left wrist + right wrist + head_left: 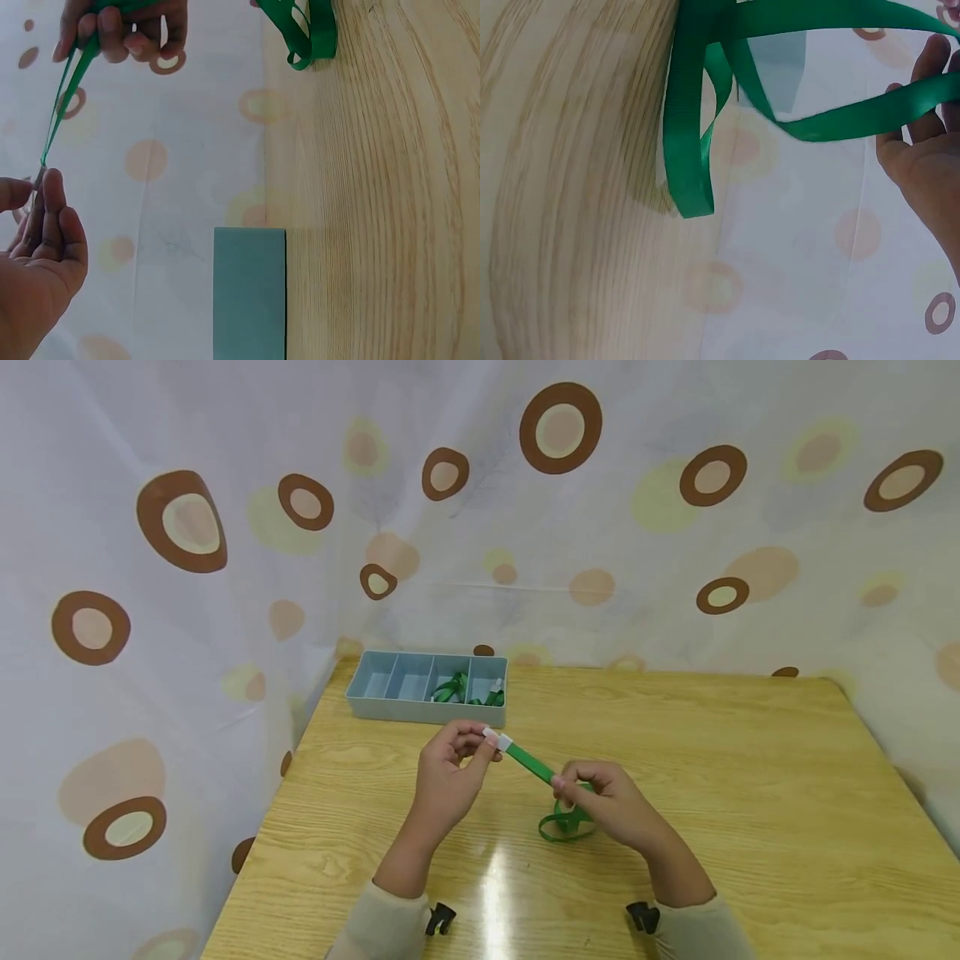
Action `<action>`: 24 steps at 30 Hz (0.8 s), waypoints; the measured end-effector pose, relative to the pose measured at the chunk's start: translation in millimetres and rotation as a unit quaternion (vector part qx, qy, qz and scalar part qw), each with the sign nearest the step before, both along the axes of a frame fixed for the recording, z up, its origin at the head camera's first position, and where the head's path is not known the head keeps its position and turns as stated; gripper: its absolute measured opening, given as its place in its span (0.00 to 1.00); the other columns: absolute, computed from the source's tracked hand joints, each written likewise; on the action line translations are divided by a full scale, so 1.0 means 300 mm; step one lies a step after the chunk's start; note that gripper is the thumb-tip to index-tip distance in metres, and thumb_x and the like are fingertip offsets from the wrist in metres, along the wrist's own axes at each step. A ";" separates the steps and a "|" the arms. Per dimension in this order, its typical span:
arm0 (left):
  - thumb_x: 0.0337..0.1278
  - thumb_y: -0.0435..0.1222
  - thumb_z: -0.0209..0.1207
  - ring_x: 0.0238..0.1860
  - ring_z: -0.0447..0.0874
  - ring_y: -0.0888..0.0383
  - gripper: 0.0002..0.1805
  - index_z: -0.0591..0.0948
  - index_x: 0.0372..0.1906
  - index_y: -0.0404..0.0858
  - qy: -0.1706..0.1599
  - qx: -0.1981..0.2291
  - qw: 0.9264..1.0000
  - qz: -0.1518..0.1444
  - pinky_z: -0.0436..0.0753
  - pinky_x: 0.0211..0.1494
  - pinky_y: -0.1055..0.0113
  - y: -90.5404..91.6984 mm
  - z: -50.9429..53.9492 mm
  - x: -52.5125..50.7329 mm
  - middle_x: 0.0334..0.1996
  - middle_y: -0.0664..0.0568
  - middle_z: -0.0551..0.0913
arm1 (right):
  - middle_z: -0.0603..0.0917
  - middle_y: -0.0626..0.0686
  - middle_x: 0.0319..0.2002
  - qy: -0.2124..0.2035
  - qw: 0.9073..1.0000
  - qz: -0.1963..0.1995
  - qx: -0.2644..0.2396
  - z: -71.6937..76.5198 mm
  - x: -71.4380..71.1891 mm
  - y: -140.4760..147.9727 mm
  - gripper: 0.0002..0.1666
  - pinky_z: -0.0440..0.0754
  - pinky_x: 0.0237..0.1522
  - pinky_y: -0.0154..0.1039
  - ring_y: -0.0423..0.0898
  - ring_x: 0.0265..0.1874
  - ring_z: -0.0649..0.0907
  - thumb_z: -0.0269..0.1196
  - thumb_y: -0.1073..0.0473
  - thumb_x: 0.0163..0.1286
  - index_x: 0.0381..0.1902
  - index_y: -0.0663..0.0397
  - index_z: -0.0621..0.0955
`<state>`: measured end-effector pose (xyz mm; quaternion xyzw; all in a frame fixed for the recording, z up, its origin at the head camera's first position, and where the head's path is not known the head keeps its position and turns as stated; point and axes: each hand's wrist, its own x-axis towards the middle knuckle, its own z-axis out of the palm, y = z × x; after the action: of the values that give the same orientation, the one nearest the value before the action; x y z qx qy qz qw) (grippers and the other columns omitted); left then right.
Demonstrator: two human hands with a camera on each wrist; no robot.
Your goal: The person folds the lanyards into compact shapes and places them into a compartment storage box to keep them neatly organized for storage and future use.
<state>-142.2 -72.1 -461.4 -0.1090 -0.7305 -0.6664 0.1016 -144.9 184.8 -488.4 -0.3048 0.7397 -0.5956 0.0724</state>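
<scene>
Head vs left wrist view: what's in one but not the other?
Head only: inside of the blue-grey plastic tray, loose green fabric ribbons lying there, beige sleeves, black plastic pieces.
Left wrist only: a gap between two strands of the held green fabric ribbon.
Both: that ribbon, left hand pinching its pale end, right hand, tray wall, wooden table, spotted white sheet.

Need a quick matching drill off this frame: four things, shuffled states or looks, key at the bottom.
Column one
1. Left hand
2. Right hand
3. Tray
4. Table

Column two
A. Blue-grey, divided into four compartments
B. Pinches the white end piece
C. Yellowish wood grain
D. Pinches the green ribbon

Pairs: 1-B, 2-D, 3-A, 4-C
</scene>
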 end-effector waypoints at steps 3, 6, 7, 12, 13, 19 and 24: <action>0.75 0.32 0.64 0.39 0.92 0.54 0.06 0.83 0.50 0.36 -0.001 0.008 1.000 0.012 0.90 0.50 0.66 -0.009 -0.004 -0.005 0.40 0.44 0.91 | 0.81 0.52 0.30 -0.010 1.000 0.020 0.001 -0.003 0.003 0.009 0.16 0.77 0.39 0.41 0.47 0.33 0.77 0.57 0.68 0.82 0.30 0.55 0.80; 0.74 0.30 0.64 0.38 0.91 0.56 0.06 0.83 0.49 0.34 0.014 0.025 0.999 0.036 0.91 0.48 0.65 -0.024 -0.002 -0.012 0.39 0.42 0.91 | 0.78 0.58 0.29 -0.016 0.999 0.038 -0.003 -0.011 0.009 0.022 0.15 0.76 0.37 0.41 0.47 0.32 0.76 0.57 0.69 0.82 0.31 0.58 0.80; 0.74 0.29 0.64 0.37 0.91 0.56 0.06 0.83 0.49 0.33 0.021 0.032 0.998 0.046 0.91 0.48 0.64 -0.030 0.000 -0.015 0.38 0.41 0.90 | 0.79 0.59 0.29 -0.015 0.999 0.042 -0.005 -0.013 0.011 0.027 0.14 0.77 0.37 0.41 0.47 0.32 0.76 0.57 0.70 0.81 0.31 0.60 0.80; 0.73 0.28 0.64 0.36 0.90 0.59 0.05 0.83 0.48 0.31 0.037 0.047 0.995 0.074 0.91 0.46 0.63 -0.053 0.010 -0.026 0.37 0.39 0.90 | 0.81 0.59 0.32 -0.010 0.999 0.040 -0.006 -0.019 0.020 0.058 0.14 0.79 0.42 0.42 0.48 0.35 0.79 0.57 0.71 0.81 0.31 0.61 0.79; 0.73 0.28 0.64 0.36 0.90 0.59 0.06 0.83 0.48 0.30 0.038 0.047 0.995 0.074 0.91 0.46 0.64 -0.058 0.012 -0.027 0.37 0.38 0.90 | 0.82 0.59 0.33 -0.013 0.999 0.039 -0.003 -0.020 0.021 0.065 0.13 0.79 0.46 0.42 0.47 0.36 0.80 0.58 0.70 0.80 0.31 0.59 0.80; 0.73 0.27 0.63 0.35 0.90 0.60 0.07 0.82 0.50 0.28 0.045 0.064 0.991 0.113 0.89 0.45 0.71 -0.099 0.023 -0.039 0.38 0.36 0.89 | 0.87 0.54 0.39 -0.032 0.994 0.092 0.041 -0.030 0.038 0.107 0.08 0.79 0.58 0.42 0.46 0.43 0.85 0.65 0.69 0.76 0.38 0.51 0.85; 0.73 0.27 0.62 0.35 0.90 0.60 0.08 0.82 0.51 0.27 0.051 0.084 0.985 0.141 0.90 0.44 0.71 -0.144 0.036 -0.052 0.39 0.37 0.88 | 0.86 0.61 0.40 -0.036 0.991 0.116 0.064 -0.025 0.061 0.149 0.07 0.79 0.54 0.41 0.45 0.43 0.84 0.65 0.69 0.76 0.40 0.52 0.85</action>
<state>-157.8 -115.3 -450.6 -0.0299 -0.6742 -0.6977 0.2405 -126.8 229.6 -495.8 -0.3618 0.7325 -0.5455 0.1869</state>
